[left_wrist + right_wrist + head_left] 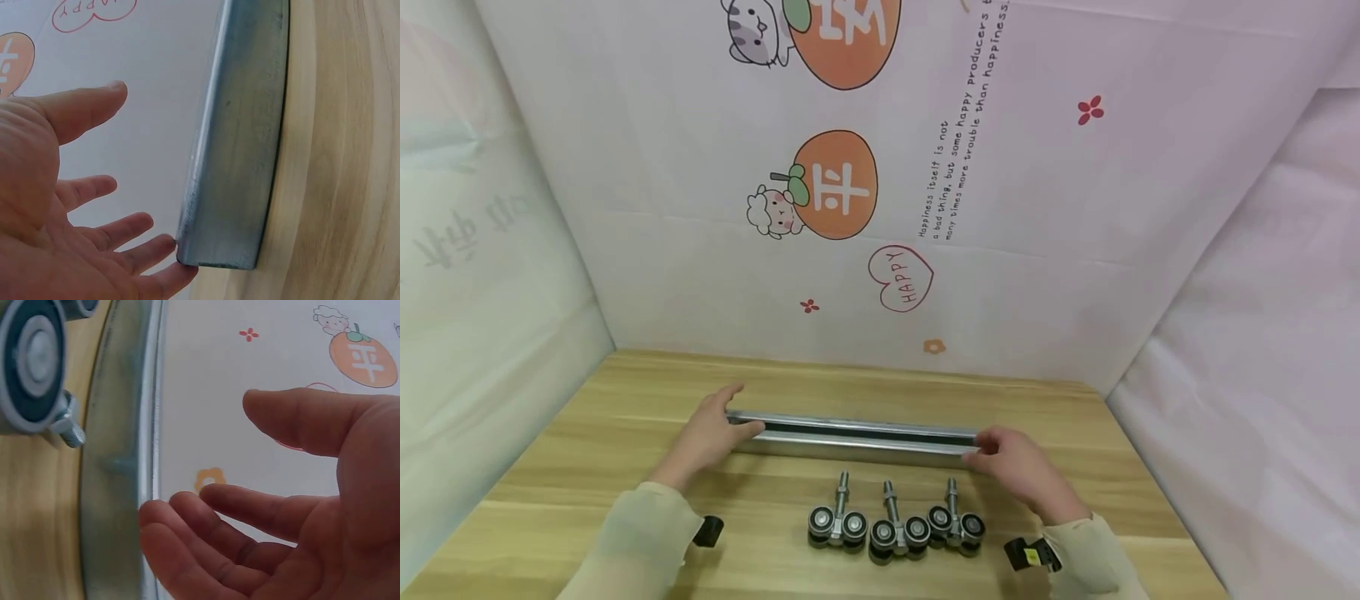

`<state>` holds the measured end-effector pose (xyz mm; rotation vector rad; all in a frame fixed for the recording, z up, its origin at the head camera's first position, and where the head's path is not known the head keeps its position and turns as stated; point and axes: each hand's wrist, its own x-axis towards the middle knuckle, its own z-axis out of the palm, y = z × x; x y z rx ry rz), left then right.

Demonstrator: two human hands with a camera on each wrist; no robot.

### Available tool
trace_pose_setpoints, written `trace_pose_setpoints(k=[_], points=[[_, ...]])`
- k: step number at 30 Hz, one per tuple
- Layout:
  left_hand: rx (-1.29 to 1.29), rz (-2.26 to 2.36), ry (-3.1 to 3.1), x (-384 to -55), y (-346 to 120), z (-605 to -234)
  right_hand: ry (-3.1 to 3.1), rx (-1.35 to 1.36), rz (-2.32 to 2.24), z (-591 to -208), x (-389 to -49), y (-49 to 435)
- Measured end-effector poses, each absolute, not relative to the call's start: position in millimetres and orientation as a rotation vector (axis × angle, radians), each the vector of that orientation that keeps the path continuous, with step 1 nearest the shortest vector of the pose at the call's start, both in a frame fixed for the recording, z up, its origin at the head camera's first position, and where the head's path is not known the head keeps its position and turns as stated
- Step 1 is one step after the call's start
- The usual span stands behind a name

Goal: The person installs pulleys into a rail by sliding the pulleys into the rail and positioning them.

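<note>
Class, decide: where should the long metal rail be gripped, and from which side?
Probably both ends, from above: the rail lies long and straight, its top exposed, ends beside the left hand and right hand, while three rollers occupy the near side.

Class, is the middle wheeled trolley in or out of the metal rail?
Out. In the head view, the middle wheeled trolley rests on the table, wood showing between it and the metal rail.

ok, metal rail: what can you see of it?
The metal rail is a straight, silvery, steel-looking channel with a dark lengthwise opening between two bright edges. It lies across the wood-grain table, beyond three roller trolleys. The left hand and right hand have fingertips near its opposite ends, apparently touching.
</note>
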<state>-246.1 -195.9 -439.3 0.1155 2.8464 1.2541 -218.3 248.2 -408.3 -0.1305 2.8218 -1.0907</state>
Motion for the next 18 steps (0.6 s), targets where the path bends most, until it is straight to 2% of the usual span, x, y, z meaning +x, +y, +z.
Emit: trace_pose_setpoints(k=[18], points=[[0.067, 1.247, 2.772, -259.2, -209.1, -451.0, 2.537, -0.085, -1.216, -436.6, -223.9, 241.6]])
